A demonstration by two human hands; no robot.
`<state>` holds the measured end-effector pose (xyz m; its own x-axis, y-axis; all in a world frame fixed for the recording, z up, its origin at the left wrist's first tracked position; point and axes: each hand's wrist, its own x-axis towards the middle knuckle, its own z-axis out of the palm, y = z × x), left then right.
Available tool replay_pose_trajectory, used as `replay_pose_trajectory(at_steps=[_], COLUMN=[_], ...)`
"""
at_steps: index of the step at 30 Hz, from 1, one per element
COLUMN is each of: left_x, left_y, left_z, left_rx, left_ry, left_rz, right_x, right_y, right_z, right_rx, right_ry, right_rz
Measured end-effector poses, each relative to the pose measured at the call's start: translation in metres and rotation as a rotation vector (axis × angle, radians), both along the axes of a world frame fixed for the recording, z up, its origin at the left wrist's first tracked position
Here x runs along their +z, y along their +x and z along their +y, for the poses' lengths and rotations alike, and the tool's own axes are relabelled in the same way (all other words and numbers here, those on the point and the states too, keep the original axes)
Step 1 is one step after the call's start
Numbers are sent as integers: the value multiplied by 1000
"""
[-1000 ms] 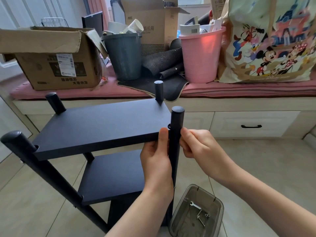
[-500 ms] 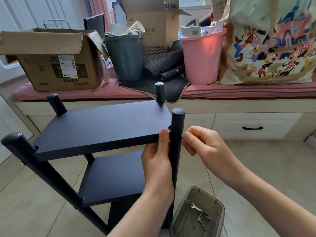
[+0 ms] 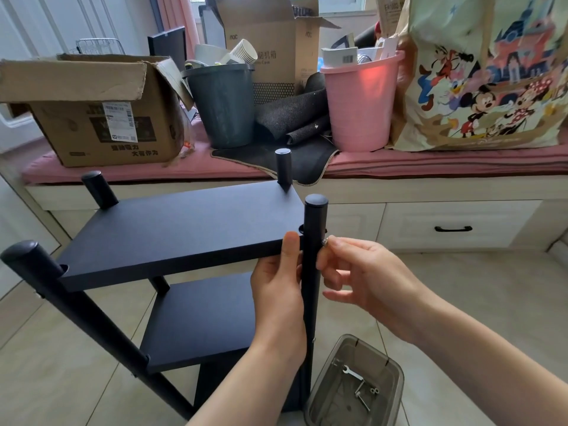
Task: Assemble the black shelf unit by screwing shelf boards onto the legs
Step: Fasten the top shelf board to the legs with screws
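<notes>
Clear plastic bin (image 3: 319, 404), cut off at the bottom edge, holds a small wrench (image 3: 353, 373) and blurred metal fittings. Beyond it, the left hand (image 3: 278, 299) grips the black top shelf board (image 3: 184, 229) beside the black round front leg (image 3: 312, 265), thumb on top. The right hand (image 3: 365, 278) pinches a small silver screw (image 3: 324, 242) against that leg, the screw mostly hidden. Farther back, a pink bucket (image 3: 359, 109) holds papers.

Left hand (image 3: 278, 298): grips the front edge of the top shelf board (image 3: 184, 229), thumb on top, beside the front right leg (image 3: 313, 256).
Right hand (image 3: 365, 281): pinches a small silver screw (image 3: 325, 242) against that leg.
Floor: a clear plastic box (image 3: 353, 388) holding a wrench (image 3: 353, 373) and screws.
</notes>
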<state>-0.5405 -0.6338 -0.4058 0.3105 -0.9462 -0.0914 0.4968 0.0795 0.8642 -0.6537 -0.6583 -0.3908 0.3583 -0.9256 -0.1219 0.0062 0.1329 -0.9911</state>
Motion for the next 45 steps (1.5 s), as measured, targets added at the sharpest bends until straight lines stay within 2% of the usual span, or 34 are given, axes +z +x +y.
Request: replay_pose_trajectory(at_steps=[3, 5, 9, 12, 16, 20, 23, 27, 32, 36, 40, 43, 45], left_x=[-1, -1, -1, -1, 1, 3, 4, 4, 2, 0, -1, -2, -3], left_y=[0, 0, 0, 0, -1, -2, -3, -2, -2, -1, -1, -2, -2], left_z=[0, 0, 0, -1, 0, 1, 2, 1, 1, 0, -1, -1, -1], left_rx=[1, -2, -1, 11, 12, 10, 6, 6, -2, -4, 12, 12, 8], left_ry=[-7, -3, 4, 11, 24, 35, 28, 32, 7, -11, -16, -23, -23], left_rz=[2, -5, -10, -2, 11, 5, -5, 3, 5, 8, -1, -15, -13], right_x=[-4, -4, -6, -9, -9, -9, -6, -5, -8, -6, -8, -4, 2], right_y=[-1, -2, -3, -4, -4, 0, 4, 10, 5, 1, 2, 2, -2], right_z=[-1, -1, 0, -1, 1, 1, -1, -1, -3, -1, -3, -4, -4], right_rx=[-93, -121, -185, -298, -354, -324, -275, -252, -189, -137, -94, -26, 45], right_ry=[-360, -520, -665, -839, -917, -838, -670, -555, -507, -554, -513, -431, -291], right_rz=[211, 321, 425, 585, 688, 666, 566, 420, 293, 334, 282, 212, 152])
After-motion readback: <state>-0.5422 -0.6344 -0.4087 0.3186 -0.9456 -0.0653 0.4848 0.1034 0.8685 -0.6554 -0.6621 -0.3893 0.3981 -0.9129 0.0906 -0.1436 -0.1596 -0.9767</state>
